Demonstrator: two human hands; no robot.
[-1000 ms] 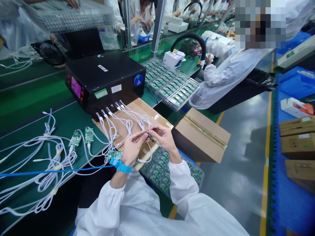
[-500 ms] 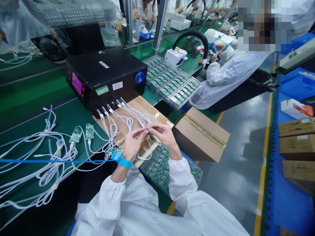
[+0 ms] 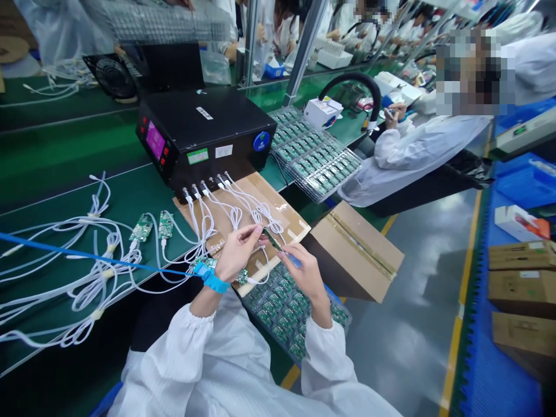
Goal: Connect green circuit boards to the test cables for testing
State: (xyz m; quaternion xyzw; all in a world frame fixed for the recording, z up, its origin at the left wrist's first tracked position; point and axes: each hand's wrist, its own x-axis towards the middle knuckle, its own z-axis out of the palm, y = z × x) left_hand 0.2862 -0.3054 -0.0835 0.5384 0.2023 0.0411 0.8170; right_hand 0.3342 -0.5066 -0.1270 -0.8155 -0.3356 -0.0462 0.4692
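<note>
A narrow green circuit board (image 3: 273, 239) is tilted edge-on between my two hands, above the cardboard sheet. My left hand (image 3: 234, 255), wearing a blue wrist strap (image 3: 211, 278), pinches its upper left end. At the lower right end, the fingers of my right hand (image 3: 306, 273) close on the board. White cables (image 3: 238, 217) run from the black test box (image 3: 208, 124) across the cardboard toward my hands. Another circuit board (image 3: 203, 265) lies partly hidden behind my left wrist. Under my hands is a clear tray (image 3: 278, 304) of several circuit boards.
Bundled white cables (image 3: 91, 278) and two cabled boards (image 3: 141, 227) lie on the green bench at left. A stack of trays (image 3: 319, 152) stands behind the closed cardboard carton (image 3: 358, 249). A co-worker in a white coat (image 3: 408, 145) sits at right.
My right hand has moved down and right, away from my left fingertips, and now grips the board's lower end. More of the board shows. The camera view has shifted slightly.
</note>
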